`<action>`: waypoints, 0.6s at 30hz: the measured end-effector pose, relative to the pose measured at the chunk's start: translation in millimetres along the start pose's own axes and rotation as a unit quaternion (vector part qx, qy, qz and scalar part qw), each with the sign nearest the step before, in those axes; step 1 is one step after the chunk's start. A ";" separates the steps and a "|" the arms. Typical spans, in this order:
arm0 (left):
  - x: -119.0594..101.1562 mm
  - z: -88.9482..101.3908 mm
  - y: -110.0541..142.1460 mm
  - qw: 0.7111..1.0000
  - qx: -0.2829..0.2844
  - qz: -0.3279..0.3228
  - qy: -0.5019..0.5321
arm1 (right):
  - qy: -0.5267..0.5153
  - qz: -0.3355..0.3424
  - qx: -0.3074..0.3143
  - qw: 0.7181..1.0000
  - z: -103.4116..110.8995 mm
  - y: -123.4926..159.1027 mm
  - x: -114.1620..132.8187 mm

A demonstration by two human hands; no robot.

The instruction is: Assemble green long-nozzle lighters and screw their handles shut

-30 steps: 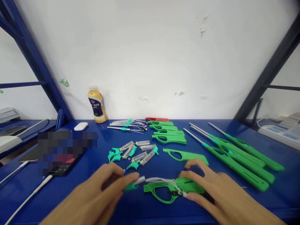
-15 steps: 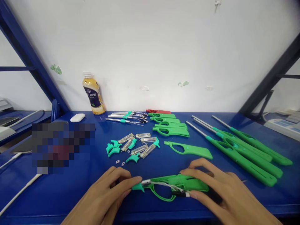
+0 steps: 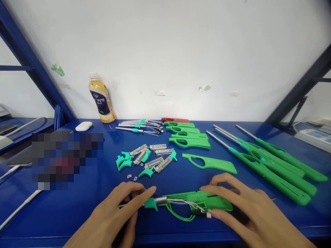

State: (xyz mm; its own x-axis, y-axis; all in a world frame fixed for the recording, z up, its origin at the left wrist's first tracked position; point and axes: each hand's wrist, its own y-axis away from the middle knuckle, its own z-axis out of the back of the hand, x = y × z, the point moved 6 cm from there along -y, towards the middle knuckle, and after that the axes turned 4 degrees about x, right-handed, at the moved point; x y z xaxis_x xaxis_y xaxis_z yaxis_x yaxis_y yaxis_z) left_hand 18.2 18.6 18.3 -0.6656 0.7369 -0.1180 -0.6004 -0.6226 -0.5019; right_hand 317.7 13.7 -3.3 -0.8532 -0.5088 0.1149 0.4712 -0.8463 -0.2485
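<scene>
My left hand (image 3: 124, 206) is closed on a metal lighter tube (image 3: 160, 200) with a teal collar (image 3: 150, 204), its end lying at the nose of a green lighter housing half (image 3: 181, 199). White wires (image 3: 184, 203) run from the tube to a black igniter piece (image 3: 200, 213) with a white tip, lying over the housing's lower edge. My right hand (image 3: 235, 206) grips the housing's handle end, fingertips on its top edge and thumb by the igniter's white tip. The palm side of each hand is hidden.
Behind lie clear fuel tanks (image 3: 153, 162), teal triggers (image 3: 147, 172), wired tubes (image 3: 139, 125), green housing halves (image 3: 190, 141) and a red one (image 3: 176, 120). Several assembled lighters (image 3: 269, 172) lie at right. At left are a bottle (image 3: 102, 100), a white case (image 3: 84, 126) and cables (image 3: 20, 210).
My left hand has brought the tube right, up to the housing's nose. The teal collar now shows more between my fingers and the housing. My right hand keeps its hold; the view has tilted down.
</scene>
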 end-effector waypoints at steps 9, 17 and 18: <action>-7.8 -23.0 -10.1 0.997 -0.028 -0.060 0.032 | 0.016 0.027 -0.068 0.997 9.2 -0.3 5.8; -1.4 -17.2 -7.9 0.996 0.029 -0.021 0.083 | -0.002 0.007 -0.035 0.999 8.0 -3.5 3.6; -0.8 -16.9 -7.4 0.995 0.031 -0.025 0.090 | -0.002 0.001 -0.032 0.999 7.2 -3.0 3.2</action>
State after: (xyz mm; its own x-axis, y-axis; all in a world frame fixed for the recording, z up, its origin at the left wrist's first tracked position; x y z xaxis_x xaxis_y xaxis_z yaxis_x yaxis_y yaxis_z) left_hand 30.7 27.0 7.6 -0.5469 0.7995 -0.2486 -0.6610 -0.5945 -0.4579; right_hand 315.2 13.4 4.7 -0.8513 -0.5111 0.1182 0.4576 -0.8337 -0.3090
